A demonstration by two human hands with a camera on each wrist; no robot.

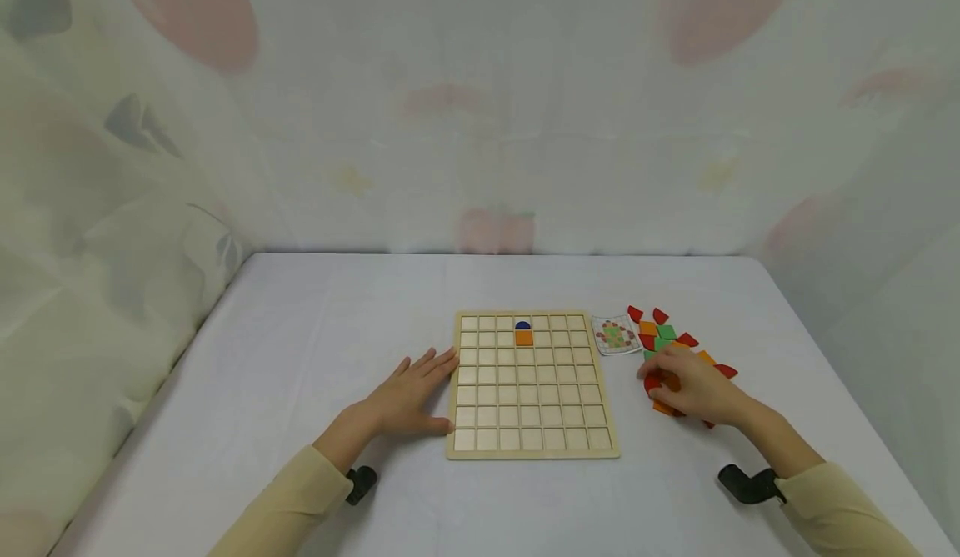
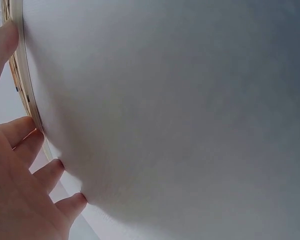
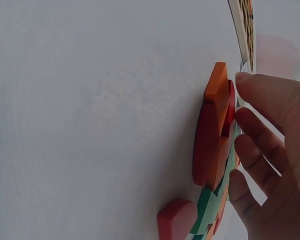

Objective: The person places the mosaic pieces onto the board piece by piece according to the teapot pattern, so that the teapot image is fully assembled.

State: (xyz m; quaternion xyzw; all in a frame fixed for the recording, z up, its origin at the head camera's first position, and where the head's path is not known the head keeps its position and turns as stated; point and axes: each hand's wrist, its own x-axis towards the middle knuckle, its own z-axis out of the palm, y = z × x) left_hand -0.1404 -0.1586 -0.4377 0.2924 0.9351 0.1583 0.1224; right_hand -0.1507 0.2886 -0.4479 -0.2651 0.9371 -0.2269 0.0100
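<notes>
A wooden grid board [image 1: 535, 454] lies flat on the table. In its upper part sit a blue half-round piece [image 1: 522, 325] and, directly below, an orange square [image 1: 524, 338]. My left hand [image 1: 408, 394] rests beside the board, fingers spread, with thumb and fingertips at its left edge. To the right, my right hand [image 1: 693, 383] is over a pile of flat coloured pieces, fingers loosely bent and thumb apart from them. Close to its fingertips are a red piece [image 3: 232, 100] and an orange piece [image 3: 218, 85]. The hand hides part of the pile.
A small pattern card [image 1: 617, 336] lies between board and pile. Beyond the right hand are red pieces [image 1: 661, 316], green squares [image 1: 666, 332] and an orange square [image 1: 647, 328]. A white cloth covers the table [image 1: 337, 307]; patterned fabric [image 1: 570, 165] hangs behind it.
</notes>
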